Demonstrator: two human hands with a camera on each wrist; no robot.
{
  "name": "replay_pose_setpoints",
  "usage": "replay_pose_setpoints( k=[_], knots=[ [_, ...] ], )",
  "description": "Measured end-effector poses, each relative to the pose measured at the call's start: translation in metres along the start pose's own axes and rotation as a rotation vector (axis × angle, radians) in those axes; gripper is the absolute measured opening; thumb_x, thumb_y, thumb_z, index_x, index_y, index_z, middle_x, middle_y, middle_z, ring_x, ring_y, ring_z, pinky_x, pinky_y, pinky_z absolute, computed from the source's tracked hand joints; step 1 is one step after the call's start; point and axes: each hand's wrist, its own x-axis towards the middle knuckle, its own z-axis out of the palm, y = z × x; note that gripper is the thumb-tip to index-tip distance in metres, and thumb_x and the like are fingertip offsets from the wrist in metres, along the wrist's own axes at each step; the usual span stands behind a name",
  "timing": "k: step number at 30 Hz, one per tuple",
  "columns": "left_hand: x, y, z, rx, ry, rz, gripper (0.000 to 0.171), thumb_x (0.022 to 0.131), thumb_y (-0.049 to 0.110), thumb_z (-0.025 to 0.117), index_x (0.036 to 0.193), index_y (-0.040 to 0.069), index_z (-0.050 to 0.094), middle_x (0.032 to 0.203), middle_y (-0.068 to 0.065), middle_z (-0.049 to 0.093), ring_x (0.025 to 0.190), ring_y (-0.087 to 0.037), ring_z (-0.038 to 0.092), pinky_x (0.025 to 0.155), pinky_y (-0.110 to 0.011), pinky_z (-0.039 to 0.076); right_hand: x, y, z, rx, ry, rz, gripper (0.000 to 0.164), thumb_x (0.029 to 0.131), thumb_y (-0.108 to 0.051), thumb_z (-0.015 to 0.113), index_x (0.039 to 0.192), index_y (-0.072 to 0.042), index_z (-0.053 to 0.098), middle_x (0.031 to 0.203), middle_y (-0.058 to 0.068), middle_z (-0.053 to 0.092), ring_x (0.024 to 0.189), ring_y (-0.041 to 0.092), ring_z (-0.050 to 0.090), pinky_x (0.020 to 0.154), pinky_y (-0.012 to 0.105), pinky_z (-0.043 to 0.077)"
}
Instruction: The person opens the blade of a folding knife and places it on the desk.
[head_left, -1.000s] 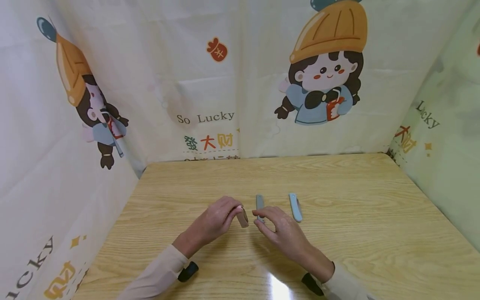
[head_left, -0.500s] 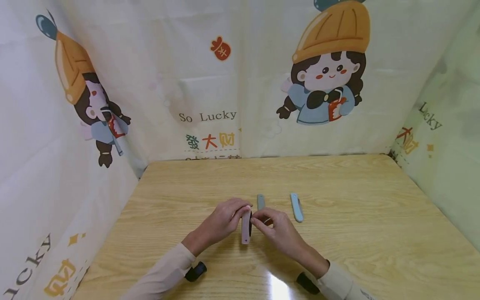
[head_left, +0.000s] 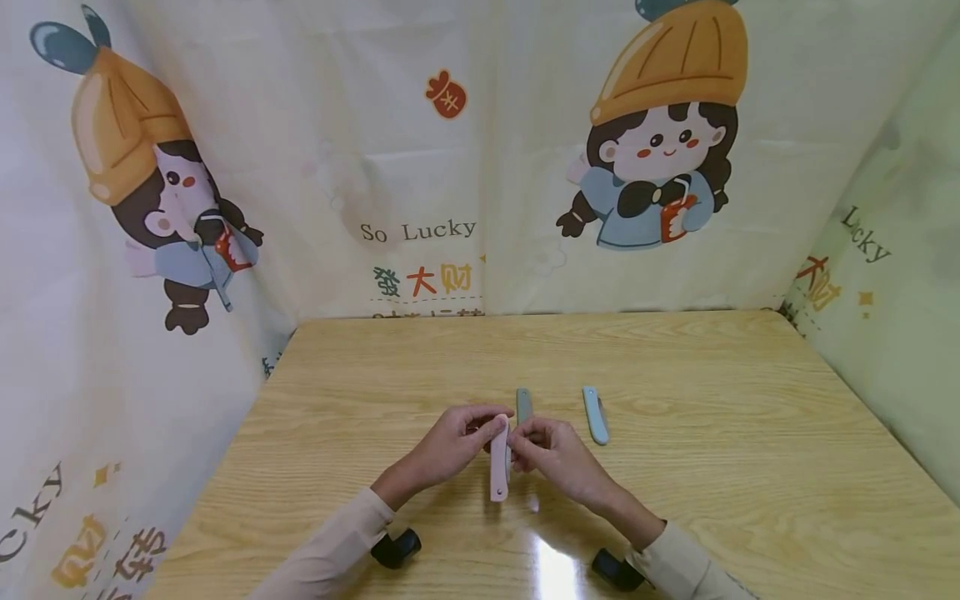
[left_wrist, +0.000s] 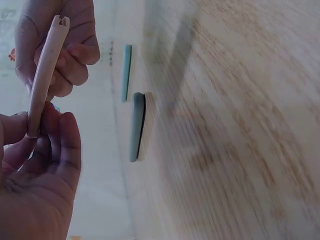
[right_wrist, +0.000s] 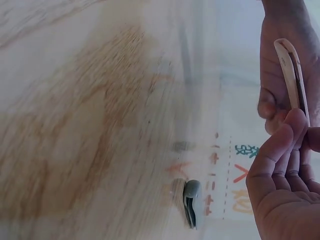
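Note:
Upright over the table, a slim pink folding knife [head_left: 499,467] is held at its upper end by my left hand [head_left: 457,442], thumb along the near face. My right hand [head_left: 558,462] pinches at the knife's slotted side with thumb and forefinger. A dark line runs down the slot of the pink handle [right_wrist: 290,75] in the right wrist view; the fingertips cover its lower part. The left wrist view shows the handle's notched end [left_wrist: 61,22] pointing up. Behind the hands lies a grey-green folding knife [head_left: 523,402], partly hidden by my right hand.
A light blue folding knife [head_left: 595,415] lies on the wooden table [head_left: 712,467], right of the grey-green one. A printed cloth [head_left: 315,167] hangs at the back and both sides. Black wrist straps [head_left: 396,548] sit under both forearms.
The pink knife has swung from tilted to upright and moved slightly right and nearer. My right hand has come from apart to pinching at its side. The two other knives stay put.

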Motion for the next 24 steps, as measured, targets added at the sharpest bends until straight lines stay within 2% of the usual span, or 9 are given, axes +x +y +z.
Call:
replay_pose_setpoints(
  k=[4, 8, 12, 15, 19, 24],
  knots=[
    [0.0002, -0.0010, 0.0016, -0.052, -0.008, -0.022, 0.041, 0.109, 0.024, 0.051, 0.137, -0.005, 0.060, 0.108, -0.007, 0.071, 0.082, -0.018, 0.068, 0.075, -0.045, 0.058, -0.0003, 0.0023, -0.0010, 0.017, -0.010, 0.007, 0.024, 0.106, -0.015, 0.058, 0.105, 0.008, 0.065, 0.095, 0.010, 0.069, 0.084, 0.024, 0.067, 0.078, 0.038, 0.058],
    [0.0009, -0.0004, 0.0031, -0.071, 0.005, -0.029, 0.039, 0.109, 0.020, 0.051, 0.135, -0.007, 0.060, 0.101, -0.009, 0.071, 0.071, -0.016, 0.063, 0.065, -0.041, 0.056, -0.0006, 0.0034, -0.0025, 0.019, -0.010, 0.003, 0.025, 0.106, -0.016, 0.058, 0.105, 0.009, 0.064, 0.096, 0.012, 0.069, 0.083, 0.024, 0.067, 0.078, 0.037, 0.058],
    [0.0015, 0.0007, 0.0043, -0.096, 0.018, -0.042, 0.037, 0.109, 0.018, 0.052, 0.134, -0.008, 0.061, 0.099, -0.010, 0.071, 0.069, -0.014, 0.062, 0.061, -0.031, 0.054, -0.0012, 0.0049, -0.0044, 0.033, -0.004, 0.010, 0.026, 0.105, -0.015, 0.058, 0.106, 0.011, 0.064, 0.098, 0.016, 0.069, 0.083, 0.024, 0.068, 0.079, 0.041, 0.058],
    [0.0015, 0.0003, 0.0046, -0.108, 0.027, -0.055, 0.037, 0.108, 0.018, 0.053, 0.133, -0.009, 0.061, 0.099, -0.010, 0.070, 0.068, -0.015, 0.063, 0.060, -0.026, 0.053, -0.0024, 0.0059, -0.0050, 0.057, 0.017, 0.037, 0.026, 0.105, -0.014, 0.059, 0.105, 0.011, 0.064, 0.094, 0.014, 0.070, 0.081, 0.021, 0.068, 0.078, 0.038, 0.059],
    [0.0014, -0.0012, 0.0048, -0.109, 0.040, -0.064, 0.036, 0.108, 0.017, 0.054, 0.132, -0.008, 0.062, 0.098, -0.010, 0.068, 0.068, -0.016, 0.064, 0.059, -0.027, 0.054, -0.0048, 0.0065, -0.0054, 0.097, 0.034, 0.065, 0.024, 0.103, -0.013, 0.060, 0.105, 0.011, 0.063, 0.088, 0.009, 0.068, 0.077, 0.017, 0.066, 0.076, 0.032, 0.058],
    [0.0015, -0.0014, 0.0068, -0.112, 0.058, -0.042, 0.035, 0.107, 0.016, 0.055, 0.137, -0.002, 0.059, 0.094, -0.011, 0.063, 0.069, -0.020, 0.065, 0.058, -0.034, 0.057, -0.0061, 0.0077, -0.0065, 0.112, 0.030, 0.056, 0.026, 0.104, -0.013, 0.059, 0.104, 0.013, 0.061, 0.084, 0.008, 0.065, 0.076, 0.016, 0.065, 0.078, 0.034, 0.058]
  ],
)
